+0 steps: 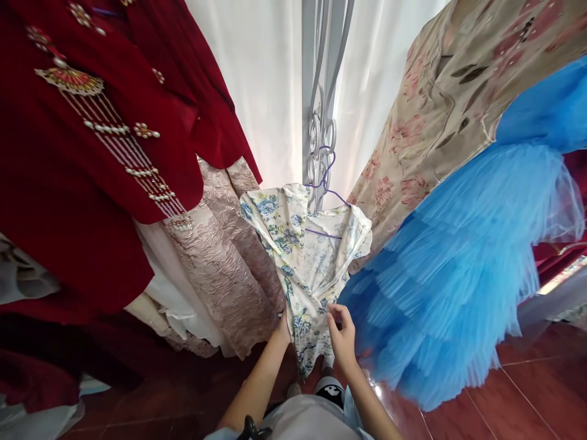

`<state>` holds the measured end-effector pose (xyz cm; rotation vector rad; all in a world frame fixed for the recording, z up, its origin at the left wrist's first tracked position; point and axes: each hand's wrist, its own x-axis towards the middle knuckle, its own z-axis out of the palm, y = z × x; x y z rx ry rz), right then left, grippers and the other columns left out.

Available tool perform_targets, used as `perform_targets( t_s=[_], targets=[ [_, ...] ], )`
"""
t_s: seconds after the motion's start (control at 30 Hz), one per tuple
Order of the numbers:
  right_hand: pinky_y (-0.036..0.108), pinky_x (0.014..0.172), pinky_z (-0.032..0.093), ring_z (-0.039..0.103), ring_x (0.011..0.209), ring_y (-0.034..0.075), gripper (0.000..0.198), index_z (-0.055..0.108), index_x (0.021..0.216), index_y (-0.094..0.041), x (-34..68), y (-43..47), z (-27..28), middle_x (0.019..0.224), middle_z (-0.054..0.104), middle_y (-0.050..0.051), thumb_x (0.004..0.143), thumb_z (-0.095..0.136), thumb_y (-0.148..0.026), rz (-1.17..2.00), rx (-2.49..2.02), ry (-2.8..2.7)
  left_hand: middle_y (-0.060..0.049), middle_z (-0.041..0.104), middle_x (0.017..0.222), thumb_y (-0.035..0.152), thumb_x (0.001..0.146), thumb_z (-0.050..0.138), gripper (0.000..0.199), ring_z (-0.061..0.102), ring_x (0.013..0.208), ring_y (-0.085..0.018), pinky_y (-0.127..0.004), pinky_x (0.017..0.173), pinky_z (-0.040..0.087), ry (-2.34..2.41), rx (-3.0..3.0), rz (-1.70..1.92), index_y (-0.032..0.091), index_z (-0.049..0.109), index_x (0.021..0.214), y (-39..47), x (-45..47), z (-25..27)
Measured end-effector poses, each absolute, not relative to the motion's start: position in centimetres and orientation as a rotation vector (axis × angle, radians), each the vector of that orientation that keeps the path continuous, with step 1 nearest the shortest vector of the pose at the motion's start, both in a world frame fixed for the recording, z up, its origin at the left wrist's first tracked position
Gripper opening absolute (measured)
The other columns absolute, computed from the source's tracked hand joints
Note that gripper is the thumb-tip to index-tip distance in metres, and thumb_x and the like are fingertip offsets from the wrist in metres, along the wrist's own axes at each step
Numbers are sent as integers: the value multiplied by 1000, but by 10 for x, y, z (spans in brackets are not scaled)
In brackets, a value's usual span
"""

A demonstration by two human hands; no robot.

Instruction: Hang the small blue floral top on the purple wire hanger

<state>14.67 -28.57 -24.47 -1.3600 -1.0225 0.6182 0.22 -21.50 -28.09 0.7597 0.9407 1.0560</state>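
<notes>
A white wrap-front blouse point(293, 244) with blue and yellow-green flowers hangs in front of me on a thin purple hanger point(324, 174). At the blouse's right side, below the crossed neckline, my right hand point(343, 333) is closed, with thumb and index finger pinching at the cloth edge. My left hand point(285, 327) reaches behind the lower left side of the blouse. Its fingers are hidden by the fabric, so their grip does not show. The blouse's lower part hangs gathered between the two hands.
Grey scrolled metalwork point(321, 116) stands behind the hanger, against white curtains point(257, 79). On the left hang a dark red beaded jacket point(114, 153) and a pink brocade garment point(224, 256). A beige floral dress point(413, 140) and a blue tiered tulle dress point(449, 263) hang right, above red floor tiles point(541, 391).
</notes>
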Motion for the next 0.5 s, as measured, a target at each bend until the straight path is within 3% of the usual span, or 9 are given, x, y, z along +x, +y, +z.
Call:
perform_targets(
  t_s=[0.1,0.17,0.27,0.37,0.5],
  targets=[
    [34,71,50,62,77,23,28,68,93,-21,154,-288,-261,85,68,5,82,70,-46,784,-1411,-962,-18,67,131,89,71,52,92,45,141,-38,-59,115,38,699,506,913,19,67,128,-229,-11,-291],
    [32,70,49,61,74,22,30,68,86,-19,153,-284,-259,79,67,4,83,68,-49,845,-1391,-1016,-19,66,132,87,68,59,92,45,141,-38,-57,117,35,667,431,899,18,67,127,-238,-14,-294],
    [31,71,51,61,75,22,34,68,85,-19,147,-276,-251,77,66,3,83,66,-52,879,-1346,-1022,-16,66,133,70,65,78,79,49,138,-37,-51,118,35,845,584,1054,19,67,125,-250,-11,-289],
    [34,75,53,63,82,25,34,70,92,-19,138,-275,-249,82,69,5,80,69,-52,927,-1273,-992,-14,60,141,51,72,81,70,48,139,-34,-46,118,35,1038,865,1238,21,60,132,-258,-6,-275],
    [34,70,53,63,76,24,33,71,89,-19,128,-284,-255,75,68,4,82,66,-51,1029,-1255,-1050,-14,50,150,33,65,87,82,35,148,-31,-41,122,27,1191,1111,1415,22,52,138,-258,0,-258]
  ],
)
